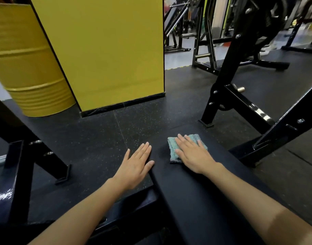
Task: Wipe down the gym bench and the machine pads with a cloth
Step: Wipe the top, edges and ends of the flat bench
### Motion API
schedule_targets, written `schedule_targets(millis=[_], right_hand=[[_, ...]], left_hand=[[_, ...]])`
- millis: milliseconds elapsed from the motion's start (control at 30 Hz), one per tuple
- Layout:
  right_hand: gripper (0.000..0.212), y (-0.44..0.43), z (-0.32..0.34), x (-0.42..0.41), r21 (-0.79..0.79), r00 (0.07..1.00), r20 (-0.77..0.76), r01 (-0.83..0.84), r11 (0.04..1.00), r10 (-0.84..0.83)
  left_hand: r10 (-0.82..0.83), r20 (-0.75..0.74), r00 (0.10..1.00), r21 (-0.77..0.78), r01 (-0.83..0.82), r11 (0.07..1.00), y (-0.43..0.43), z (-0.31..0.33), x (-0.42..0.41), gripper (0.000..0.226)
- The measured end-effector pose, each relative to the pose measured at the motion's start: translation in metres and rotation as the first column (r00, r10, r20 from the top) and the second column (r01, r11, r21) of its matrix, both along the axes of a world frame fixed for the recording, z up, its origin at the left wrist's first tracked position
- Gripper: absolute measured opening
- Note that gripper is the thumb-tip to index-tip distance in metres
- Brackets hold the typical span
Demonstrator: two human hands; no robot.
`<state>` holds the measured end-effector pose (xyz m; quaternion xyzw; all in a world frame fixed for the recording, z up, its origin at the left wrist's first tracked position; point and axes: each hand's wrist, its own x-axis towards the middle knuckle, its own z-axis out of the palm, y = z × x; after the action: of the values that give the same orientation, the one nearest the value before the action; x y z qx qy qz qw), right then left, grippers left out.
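Cloth (172, 150), a folded blue-green square, lies flat on the black padded counter (196, 200) a little right of the frame's centre, near the far end of the pad. The right hand (194, 156) lies palm down on top of it, fingers straight and slightly spread, pressing it to the pad. The hand covers the cloth's middle and lower right. The cloth's left edge, its near left corner and its far edge beyond the fingertips stay in view. The right forearm runs back to the lower right corner of the frame.

The left hand (135, 163) is just beside it on the left, apart from the cloth and not touching it. It is also palm down, with the fingers straight and close together. Its thumb sits at the counter's left edge, while the fingers reach out over the floor side of that edge. Whether the palm bears on the pad I cannot tell.

Dark speckled rubber floor (98, 135) spreads around the counter. A black steel frame (240, 103) with bolts stands on the right, and another black frame (15, 174) fills the lower left. A yellow panel (107, 50) rises at upper centre, with a yellow ribbed drum (27, 68) to its left. More gym machines (213, 41) stand at the upper right.
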<state>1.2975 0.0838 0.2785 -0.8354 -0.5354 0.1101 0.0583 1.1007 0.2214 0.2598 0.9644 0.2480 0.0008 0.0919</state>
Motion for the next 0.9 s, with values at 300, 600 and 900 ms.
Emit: schedule_targets(millis=[300,600,900], right_hand=[[0.057,0.032,-0.003,-0.018,0.003,1.0,0.017,0.023,1.0,-0.023],[0.053,0.066,-0.005,-0.029,0.046,0.981,0.025,-0.195,0.98,0.194],[0.055,0.059,-0.003,0.024,-0.022,0.998,0.04,0.057,0.998,-0.056]], left_hand=[[-0.035,-0.043,0.998,0.018,0.036,0.999,0.009,0.005,-0.006,0.132],[-0.04,-0.063,0.997,0.027,0.042,0.999,0.015,0.002,-0.005,0.132],[-0.037,-0.136,0.99,-0.015,0.035,0.999,0.013,0.009,-0.006,0.102]])
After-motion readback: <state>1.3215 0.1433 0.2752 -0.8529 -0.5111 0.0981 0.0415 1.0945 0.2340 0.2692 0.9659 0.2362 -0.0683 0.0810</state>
